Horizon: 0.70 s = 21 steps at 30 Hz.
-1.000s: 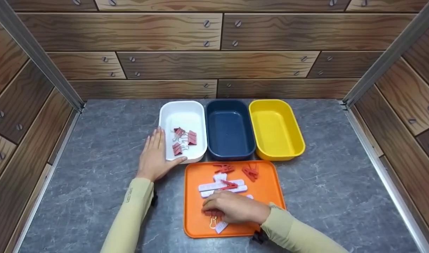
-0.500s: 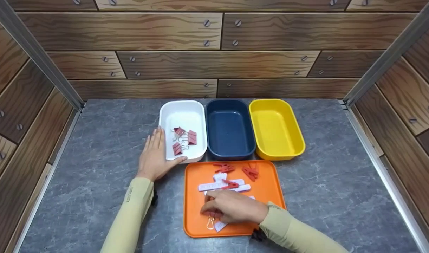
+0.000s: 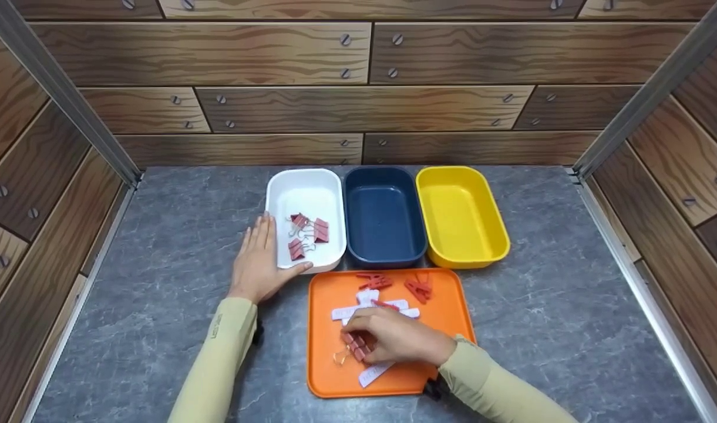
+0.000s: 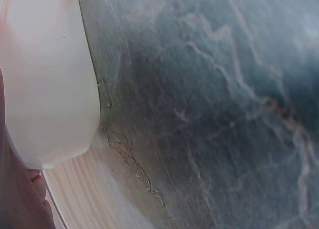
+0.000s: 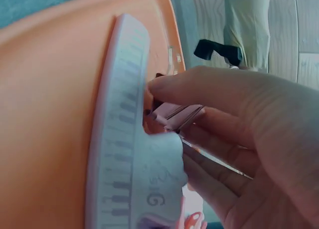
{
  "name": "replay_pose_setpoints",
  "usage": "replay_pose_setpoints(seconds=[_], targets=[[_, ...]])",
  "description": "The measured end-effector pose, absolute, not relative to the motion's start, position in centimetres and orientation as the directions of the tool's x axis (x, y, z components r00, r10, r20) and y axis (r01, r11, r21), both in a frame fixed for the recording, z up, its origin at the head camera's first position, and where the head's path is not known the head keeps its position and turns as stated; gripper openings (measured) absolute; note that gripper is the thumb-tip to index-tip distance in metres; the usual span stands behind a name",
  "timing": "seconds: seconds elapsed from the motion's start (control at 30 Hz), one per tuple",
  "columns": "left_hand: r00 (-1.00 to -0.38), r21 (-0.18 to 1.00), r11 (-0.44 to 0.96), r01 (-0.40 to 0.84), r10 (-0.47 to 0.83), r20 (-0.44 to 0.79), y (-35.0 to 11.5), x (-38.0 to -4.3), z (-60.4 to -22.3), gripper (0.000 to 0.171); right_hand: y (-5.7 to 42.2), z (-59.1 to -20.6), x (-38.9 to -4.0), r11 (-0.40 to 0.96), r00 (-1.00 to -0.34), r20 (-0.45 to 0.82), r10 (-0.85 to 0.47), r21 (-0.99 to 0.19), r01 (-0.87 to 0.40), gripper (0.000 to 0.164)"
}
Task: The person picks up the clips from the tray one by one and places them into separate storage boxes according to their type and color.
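Note:
My right hand [image 3: 393,336] pinches a dusty-red binder clip [image 3: 356,346] between thumb and fingers, over the orange tray [image 3: 327,379]. One wire handle of the clip points to the front left. In the right wrist view, a lilac ruler-like strip [image 5: 117,134] with printed marks lies beside the fingers. My left hand [image 3: 257,264] lies along the left side of the white bin [image 3: 307,197], fingers straight, thumb at its front rim. Several similar binder clips [image 3: 321,230] sit in that bin. Red clothespins [image 3: 418,289] and more lilac strips [image 3: 374,374] are on the tray, partly hidden under my right hand.
Right of the white bin stand a dark blue bin [image 3: 385,226] and a yellow bin [image 3: 463,220], side by side. The tray sits right in front of the bins on a grey marbled table [image 3: 564,282]. Wood-patterned walls [image 3: 358,108] enclose the back and both sides.
My right hand has turned the binder clip and raised it slightly, so more of its body shows. A lilac strip in the pile shifted a little right. The left hand has stayed still.

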<state>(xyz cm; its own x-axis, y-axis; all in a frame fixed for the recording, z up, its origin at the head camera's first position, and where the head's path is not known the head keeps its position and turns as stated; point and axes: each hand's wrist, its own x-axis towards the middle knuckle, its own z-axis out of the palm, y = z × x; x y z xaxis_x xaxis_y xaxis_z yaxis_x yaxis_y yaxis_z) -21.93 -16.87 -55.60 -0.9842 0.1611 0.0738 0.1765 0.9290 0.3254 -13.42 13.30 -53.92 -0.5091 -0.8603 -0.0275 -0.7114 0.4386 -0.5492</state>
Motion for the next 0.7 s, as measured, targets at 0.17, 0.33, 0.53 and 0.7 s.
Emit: replay_pose_setpoints(seconds=[0.17,0.33,0.53,0.7], targets=[[-0.985,0.332,0.928,0.171,0.156,0.074,-16.8,-21.9,-55.7,0.133,13.8,-53.3,-13.9,0.470,-0.581,-0.028,-0.813,-0.619,-0.629,0.049],[-0.983,0.331,0.926,0.183,0.165,0.082,-16.9,-21.8,-55.7,0.132,14.1,-52.5,-14.7,0.484,-0.638,0.017,-0.770,-0.637,-0.600,0.050],[-0.982,0.325,0.927,0.187,0.166,0.091,-16.9,-21.9,-55.8,0.132,14.2,-51.7,-15.6,0.478,-0.682,0.049,-0.729,-0.677,-0.560,0.054],[-0.985,0.323,0.931,0.172,0.154,0.082,-16.8,-21.8,-55.7,0.134,14.3,-51.1,-16.3,0.485,-0.723,0.031,-0.691,-0.721,-0.495,0.056]])
